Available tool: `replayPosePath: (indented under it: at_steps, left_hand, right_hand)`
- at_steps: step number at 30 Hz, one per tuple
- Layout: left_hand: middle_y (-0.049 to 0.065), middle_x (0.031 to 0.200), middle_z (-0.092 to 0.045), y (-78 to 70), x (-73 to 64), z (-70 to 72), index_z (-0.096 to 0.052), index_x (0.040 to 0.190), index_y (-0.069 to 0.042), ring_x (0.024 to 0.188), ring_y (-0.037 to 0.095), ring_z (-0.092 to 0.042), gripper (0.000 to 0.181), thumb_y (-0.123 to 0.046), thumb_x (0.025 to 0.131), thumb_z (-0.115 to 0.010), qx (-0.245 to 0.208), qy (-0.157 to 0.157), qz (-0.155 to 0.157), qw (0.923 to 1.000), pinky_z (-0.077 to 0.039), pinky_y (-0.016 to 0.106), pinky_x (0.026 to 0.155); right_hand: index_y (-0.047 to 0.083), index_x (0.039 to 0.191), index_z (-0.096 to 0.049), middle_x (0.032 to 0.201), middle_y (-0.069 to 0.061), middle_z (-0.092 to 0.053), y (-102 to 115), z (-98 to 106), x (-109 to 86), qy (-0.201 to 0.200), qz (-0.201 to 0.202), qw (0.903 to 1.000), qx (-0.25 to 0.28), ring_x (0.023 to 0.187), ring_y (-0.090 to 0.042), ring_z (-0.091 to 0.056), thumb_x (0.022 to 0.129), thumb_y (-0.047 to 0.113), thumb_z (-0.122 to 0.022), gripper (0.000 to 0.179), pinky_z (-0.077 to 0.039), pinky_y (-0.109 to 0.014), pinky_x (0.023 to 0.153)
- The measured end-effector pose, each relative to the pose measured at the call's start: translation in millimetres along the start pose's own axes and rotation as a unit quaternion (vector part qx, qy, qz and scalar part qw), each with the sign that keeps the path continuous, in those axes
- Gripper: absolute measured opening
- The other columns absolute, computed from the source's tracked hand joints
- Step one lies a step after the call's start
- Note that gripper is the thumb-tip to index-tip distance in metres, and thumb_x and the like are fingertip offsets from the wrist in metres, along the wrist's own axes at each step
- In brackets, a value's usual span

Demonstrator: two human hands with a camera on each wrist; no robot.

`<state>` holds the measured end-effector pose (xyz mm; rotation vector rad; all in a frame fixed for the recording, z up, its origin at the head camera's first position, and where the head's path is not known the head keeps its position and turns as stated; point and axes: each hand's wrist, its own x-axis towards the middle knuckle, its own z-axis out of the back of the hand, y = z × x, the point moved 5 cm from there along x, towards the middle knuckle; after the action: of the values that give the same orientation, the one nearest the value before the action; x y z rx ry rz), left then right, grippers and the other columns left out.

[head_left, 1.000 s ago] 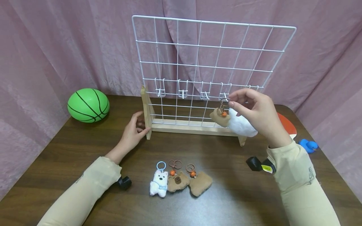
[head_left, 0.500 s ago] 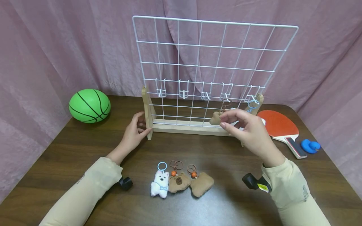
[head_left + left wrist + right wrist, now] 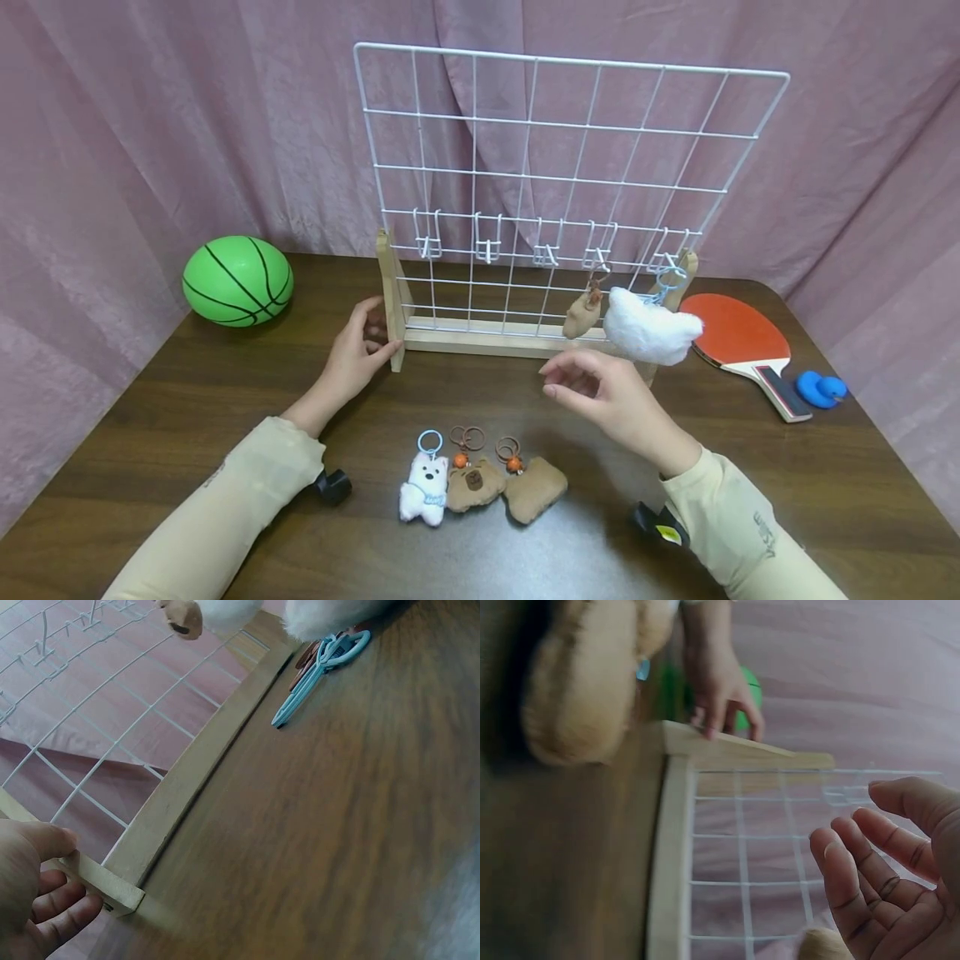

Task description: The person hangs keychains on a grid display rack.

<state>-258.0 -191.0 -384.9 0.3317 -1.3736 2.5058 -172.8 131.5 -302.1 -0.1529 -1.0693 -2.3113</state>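
My left hand (image 3: 351, 348) grips the wooden end foot (image 3: 392, 304) of a white wire grid rack, thumb on one side and fingers on the other. My right hand (image 3: 609, 398) is in the air in front of the rack, fingers loosely bent and holding nothing. Just above it, a brown plush keychain (image 3: 582, 317) hangs by its ring from one hook, and a white plush keychain (image 3: 651, 328) hangs from the rightmost hook. On the table lie a white dog keychain (image 3: 424, 490), a capybara keychain (image 3: 476, 483) and a brown plush keychain seen from behind (image 3: 536, 492).
Several white hooks line the rack, including a hook (image 3: 487, 248) with nothing hanging on it. A green ball (image 3: 237, 281) is at the left. A red table tennis bat (image 3: 738, 329) and a blue rubber duck (image 3: 821, 389) lie at the right. A pink curtain (image 3: 187, 125) closes the back.
My right hand has let go of the brown keychain, which now hangs from the hook, and has moved down and left. My left hand has stayed on the rack's end foot.
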Motion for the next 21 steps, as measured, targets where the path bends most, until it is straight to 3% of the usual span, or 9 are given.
replayPosePath:
  at_steps: [13, 21]
  left_hand:
    - [0.026, 0.115, -0.055, 1.8, -0.4, -0.3, -0.029, 0.143, -0.002, 0.099, 0.036, -0.06, 0.069, -0.002, 0.086, -0.069, -0.003, -0.005, -0.002, 1.0, -0.051, 0.016, 0.071]
    - [0.026, 0.114, -0.056, 0.7, -0.3, -0.1, -0.03, 0.142, -0.001, 0.098, 0.036, -0.061, 0.068, -0.001, 0.086, -0.069, -0.006, -0.007, -0.007, 0.9999, -0.051, 0.016, 0.071]
  right_hand:
    - [0.005, 0.101, -0.066, 0.092, -0.004, -0.067, -20, -51, -9.2, 0.079, -0.016, 0.9967, -0.005, 0.077, -0.007, -0.062, 0.085, 0.013, -0.071, 0.018, -0.053, -0.024, 0.066]
    - [0.009, 0.1, -0.066, 0.089, -0.001, -0.065, -26, -73, -10.9, 0.138, -0.036, 0.9895, -0.026, 0.073, -0.002, -0.057, 0.084, 0.018, -0.074, 0.02, -0.05, -0.021, 0.068]
